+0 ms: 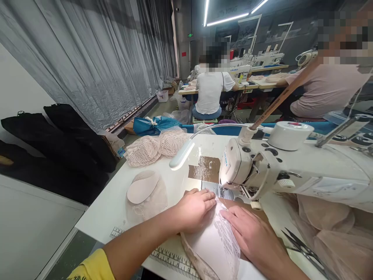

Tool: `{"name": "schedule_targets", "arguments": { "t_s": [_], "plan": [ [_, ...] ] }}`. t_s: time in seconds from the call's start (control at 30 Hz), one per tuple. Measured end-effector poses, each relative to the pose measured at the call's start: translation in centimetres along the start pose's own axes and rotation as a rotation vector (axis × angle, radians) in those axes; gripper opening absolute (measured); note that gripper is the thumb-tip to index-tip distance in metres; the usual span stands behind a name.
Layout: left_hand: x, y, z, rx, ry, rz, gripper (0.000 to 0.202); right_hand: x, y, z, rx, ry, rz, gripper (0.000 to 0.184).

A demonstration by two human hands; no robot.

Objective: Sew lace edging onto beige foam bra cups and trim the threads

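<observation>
A pale bra cup with lace along one side [208, 243] lies on the sewing table in front of the sewing machine [237, 163]. My left hand [196, 208] presses on its far left edge, fingers bent over the fabric near the needle area. On the lace side, my right hand [247, 229] grips the edge, thumb side toward the machine. The cup's far tip runs between both hands toward the presser foot, where the exact contact is hidden. Left of my arm lies another cup piece [144, 188] on sheer fabric.
Lace-covered cups [157, 147] sit at the table's far left edge. Black scissors [304, 247] lie to the right, beside beige sheer fabric [335, 229]. A lamp [182, 154] on a bendable neck hangs over the table. Two people sit at machines beyond.
</observation>
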State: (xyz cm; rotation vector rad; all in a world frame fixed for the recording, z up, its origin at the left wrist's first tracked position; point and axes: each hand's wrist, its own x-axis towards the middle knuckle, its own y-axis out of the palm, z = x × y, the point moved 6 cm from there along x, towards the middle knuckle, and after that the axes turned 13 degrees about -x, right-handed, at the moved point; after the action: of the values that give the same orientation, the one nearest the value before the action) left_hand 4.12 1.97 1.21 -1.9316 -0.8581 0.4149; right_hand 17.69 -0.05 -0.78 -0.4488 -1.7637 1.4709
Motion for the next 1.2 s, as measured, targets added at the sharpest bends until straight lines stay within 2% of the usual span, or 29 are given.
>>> {"name": "schedule_targets", "arguments": {
  "t_s": [0.07, 0.17, 0.3, 0.43, 0.83, 1.03, 1.1, 1.2],
  "plan": [
    [0.0, -0.3, -0.3, -0.01, -0.005, 0.042, 0.033, -0.2, 0.1, -0.3, -0.017, 0.025, -0.026, 0.033],
    [-0.4, -0.3, -0.5, -0.04, -0.072, 0.047, 0.045, -0.6, 0.4, -0.5, -0.017, 0.05, -0.088, 0.035],
    [-0.6, 0.6, -0.4, -0.049, -0.121, 0.056, 0.058, -1.3, 1.2, -0.9, -0.024, 0.102, -0.151, 0.035],
    [0.2, 1.1, 0.1, -0.035, -0.08, 0.089, 0.056, -1.7, 1.8, -1.1, -0.076, 0.138, -0.179, 0.037],
    [2.2, 0.0, 1.7, -0.068, 0.074, 0.18, 0.062, -1.7, 2.8, -1.5, -0.023, 0.254, -0.126, 0.038],
    [2.3, -0.6, 2.5, -0.071, 0.076, 0.264, 0.059, -1.6, 2.4, -1.4, 0.016, 0.214, -0.116, 0.036],
    [2.0, -0.9, 2.1, -0.035, 0.077, 0.24, 0.053, -1.7, 2.4, -1.9, -0.002, 0.22, -0.095, 0.033],
    [1.5, -1.1, 0.7, -0.008, 0.097, 0.133, 0.043, -1.9, 2.1, -2.7, -0.044, 0.244, -0.056, 0.029]
  ]
}}
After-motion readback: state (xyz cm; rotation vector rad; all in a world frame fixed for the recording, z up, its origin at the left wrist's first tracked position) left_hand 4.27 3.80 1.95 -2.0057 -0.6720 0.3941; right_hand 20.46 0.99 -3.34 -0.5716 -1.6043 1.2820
